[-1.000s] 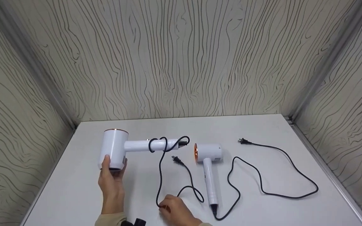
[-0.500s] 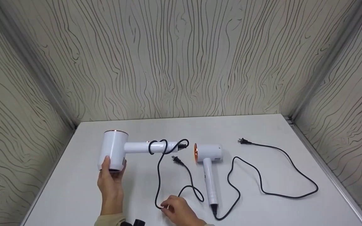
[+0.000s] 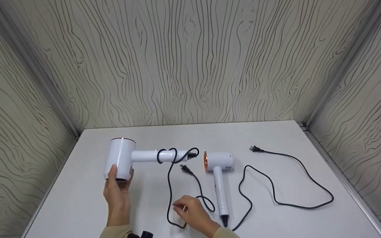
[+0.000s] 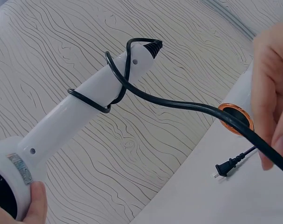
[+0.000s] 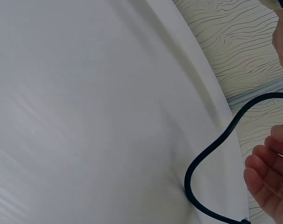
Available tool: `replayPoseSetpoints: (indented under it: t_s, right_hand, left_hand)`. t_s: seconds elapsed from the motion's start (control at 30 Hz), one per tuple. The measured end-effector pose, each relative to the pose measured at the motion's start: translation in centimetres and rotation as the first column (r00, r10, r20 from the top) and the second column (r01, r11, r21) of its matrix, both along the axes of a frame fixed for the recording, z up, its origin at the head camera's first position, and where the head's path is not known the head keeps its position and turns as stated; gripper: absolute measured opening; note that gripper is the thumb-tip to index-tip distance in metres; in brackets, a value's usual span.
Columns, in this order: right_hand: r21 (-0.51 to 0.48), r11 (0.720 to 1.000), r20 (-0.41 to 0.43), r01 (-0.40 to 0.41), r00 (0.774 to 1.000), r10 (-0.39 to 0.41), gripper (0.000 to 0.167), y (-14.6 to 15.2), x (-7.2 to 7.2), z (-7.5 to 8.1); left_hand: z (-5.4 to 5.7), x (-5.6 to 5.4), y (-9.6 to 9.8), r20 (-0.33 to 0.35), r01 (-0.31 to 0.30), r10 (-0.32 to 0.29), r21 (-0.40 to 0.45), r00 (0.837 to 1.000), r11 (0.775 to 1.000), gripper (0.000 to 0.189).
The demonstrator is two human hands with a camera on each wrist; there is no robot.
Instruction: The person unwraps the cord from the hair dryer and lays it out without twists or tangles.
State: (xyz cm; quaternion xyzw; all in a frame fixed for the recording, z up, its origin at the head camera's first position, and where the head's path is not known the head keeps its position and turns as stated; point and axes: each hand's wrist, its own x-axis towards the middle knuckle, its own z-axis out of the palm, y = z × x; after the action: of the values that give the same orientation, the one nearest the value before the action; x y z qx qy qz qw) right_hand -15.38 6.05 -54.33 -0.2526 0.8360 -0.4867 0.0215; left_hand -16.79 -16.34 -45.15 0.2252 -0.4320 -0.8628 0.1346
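My left hand point(image 3: 117, 195) grips a white hair dryer point(image 3: 121, 155) by the lower end of its barrel and holds it up, handle pointing right. The dryer's black cord point(image 4: 179, 103) winds loosely around the handle, then hangs in a bend beside my right hand point(image 3: 192, 210). That hand has its fingers loosely bent; in the right wrist view the cord runs past the fingertips point(image 5: 253, 161) without being pinched. The cord's plug point(image 3: 186, 169) lies on the table. A second white hair dryer point(image 3: 220, 161) with an orange-rimmed end lies just right of the held one.
The second dryer's cord point(image 3: 273, 185) snakes across the right side of the white table point(image 3: 78, 198), ending in a plug point(image 3: 257, 149) toward the back. Wood-patterned panels point(image 3: 190, 66) enclose the back and both sides.
My right hand has let go of the cord and shifted slightly right and up. The cord's lower bend has dropped nearer the table's front. My left hand keeps the dryer nearly still.
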Motion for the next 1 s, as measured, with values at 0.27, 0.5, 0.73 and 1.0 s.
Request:
replayPoseSetpoints:
  t_s: [0.27,0.5,0.73,1.0]
  right_hand:
    - [-0.027,0.999,-0.054,0.031,0.998,-0.032,0.013,0.4,-1.4,1.8]
    - [-0.075,0.996,-0.081,0.042,0.996,-0.048,0.017,0.1,-1.7,3.3]
    - [-0.116,0.992,-0.021,0.045,0.999,-0.048,0.021,-0.5,-1.6,4.2]
    - [-0.128,0.991,-0.038,0.045,0.998,-0.050,0.018,-1.3,-1.5,4.0]
  left_hand:
    - [-0.1,-0.1,0.1,0.000,0.000,0.000,-0.003,1.000,1.000,0.068]
    - [-0.1,0.0,-0.1,0.009,0.011,-0.011,-0.010,1.000,1.000,0.072]
    - [-0.2,0.1,0.1,0.026,0.028,-0.028,-0.021,0.999,0.999,0.073]
    - [-0.3,0.0,0.3,0.022,0.037,-0.036,-0.031,0.999,0.999,0.072]
